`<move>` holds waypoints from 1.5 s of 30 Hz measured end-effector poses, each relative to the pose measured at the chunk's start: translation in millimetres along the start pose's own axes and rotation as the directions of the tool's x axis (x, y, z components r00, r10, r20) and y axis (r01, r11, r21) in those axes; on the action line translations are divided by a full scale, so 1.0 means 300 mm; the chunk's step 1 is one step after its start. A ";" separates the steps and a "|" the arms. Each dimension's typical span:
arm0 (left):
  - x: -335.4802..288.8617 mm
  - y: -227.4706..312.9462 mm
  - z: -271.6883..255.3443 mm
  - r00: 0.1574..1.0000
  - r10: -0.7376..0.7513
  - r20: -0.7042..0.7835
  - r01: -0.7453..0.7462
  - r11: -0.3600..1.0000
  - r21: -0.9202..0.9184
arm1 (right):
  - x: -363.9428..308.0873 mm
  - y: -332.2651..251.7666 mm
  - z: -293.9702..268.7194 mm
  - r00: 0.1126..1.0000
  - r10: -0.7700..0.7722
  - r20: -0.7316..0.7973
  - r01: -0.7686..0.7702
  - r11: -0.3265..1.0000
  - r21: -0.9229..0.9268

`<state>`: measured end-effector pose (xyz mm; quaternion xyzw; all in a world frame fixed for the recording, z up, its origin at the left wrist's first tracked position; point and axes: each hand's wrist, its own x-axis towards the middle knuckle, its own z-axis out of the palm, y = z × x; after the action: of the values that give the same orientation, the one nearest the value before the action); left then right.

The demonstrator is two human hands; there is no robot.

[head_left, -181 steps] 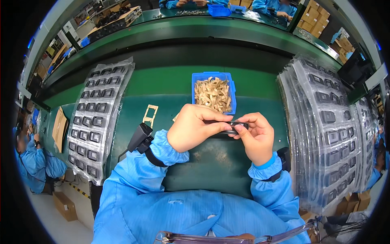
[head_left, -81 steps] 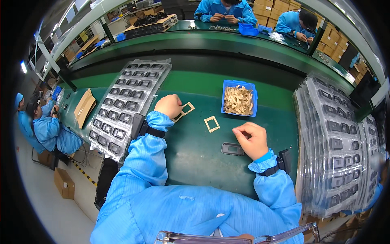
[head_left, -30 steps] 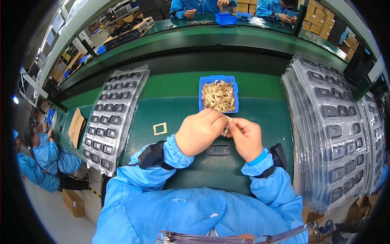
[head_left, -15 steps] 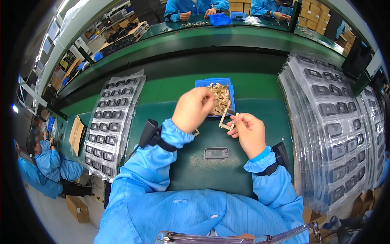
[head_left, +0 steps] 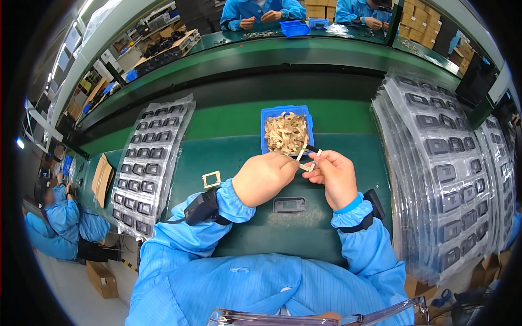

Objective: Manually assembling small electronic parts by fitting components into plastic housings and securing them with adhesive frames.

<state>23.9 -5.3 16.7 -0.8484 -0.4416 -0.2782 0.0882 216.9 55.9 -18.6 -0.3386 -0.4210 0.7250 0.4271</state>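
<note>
My right hand (head_left: pixel 334 176) pinches a thin cream-coloured rectangular frame (head_left: pixel 306 167) by its right side; a dark strip shows along the frame's upper edge. At the opposite side, my left hand (head_left: pixel 265 178) has its fingers closed on the frame, the fingertips partly hidden. Just beyond both hands stands a blue bin (head_left: pixel 263 130) heaped with crumpled beige strips (head_left: pixel 286 133). On the green bench, left of my left hand, lies a second cream frame (head_left: pixel 211 179). Nearer me, a small black rectangular housing (head_left: pixel 290 205) rests flat.
A clear tray (head_left: pixel 149 163) of black housings lies at the left, beside a piece of cardboard (head_left: pixel 103 180). Tall stacked clear trays (head_left: pixel 440 174) with similar housings fill the right. A raised green ledge (head_left: pixel 244 60) crosses the back; people in blue work beyond it and far left.
My left hand has come from over the bin down and right to the held frame, uncovering the strips and the second frame. My right hand stays nearly in place.
</note>
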 end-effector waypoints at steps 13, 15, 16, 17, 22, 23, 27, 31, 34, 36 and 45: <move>0.047 0.044 -0.043 0.850 -0.507 0.142 0.506 0.713 -0.485 | -0.026 0.002 0.027 0.606 -0.700 0.378 0.746 0.335 -0.575; 0.036 0.029 -0.044 0.883 -0.455 0.115 0.451 0.755 -0.476 | -0.017 0.009 0.033 0.595 -0.707 0.381 0.752 0.323 -0.574; 0.043 0.028 -0.041 0.916 -0.389 0.094 0.387 0.801 -0.457 | -0.017 0.009 0.026 0.580 -0.725 0.373 0.759 0.313 -0.571; 0.050 0.017 -0.039 0.917 -0.387 0.096 0.386 0.802 -0.456 | -0.020 0.005 0.025 0.579 -0.726 0.370 0.758 0.314 -0.571; 0.077 -0.128 0.014 0.963 -0.206 -0.174 0.221 0.973 0.071 | -0.027 -0.001 0.028 0.654 -0.747 0.124 0.622 0.437 -0.650; 0.086 -0.152 0.008 0.962 -0.206 -0.177 0.222 0.972 0.073 | -0.028 -0.006 0.028 0.659 -0.743 0.114 0.614 0.444 -0.652; 0.103 -0.170 -0.011 0.933 -0.339 -0.119 0.342 0.940 0.006 | -0.029 0.000 0.027 0.687 -0.722 0.086 0.582 0.475 -0.660; 0.083 -0.048 -0.065 0.933 -0.334 0.133 0.353 0.784 -0.511 | -0.029 0.005 0.026 0.730 -0.672 0.123 0.569 0.499 -0.653; 0.031 -0.031 -0.078 0.920 -0.320 0.225 0.388 0.818 -0.424 | -0.041 -0.002 0.025 0.773 -0.599 0.207 0.569 0.512 -0.644; -0.011 -0.021 -0.090 0.897 -0.386 0.217 0.440 0.725 -0.530 | -0.044 0.006 0.024 0.810 -0.498 0.309 0.586 0.670 -0.456; -0.155 0.013 -0.102 0.954 -0.280 0.109 0.276 0.672 -0.687 | -0.126 0.019 -0.024 0.838 -0.049 0.544 0.151 0.978 -0.144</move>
<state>-6.1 -52.3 16.8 -0.7411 -0.4280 -0.4357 -0.2789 236.4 22.2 -21.7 -0.1367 -0.6050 0.7261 0.2967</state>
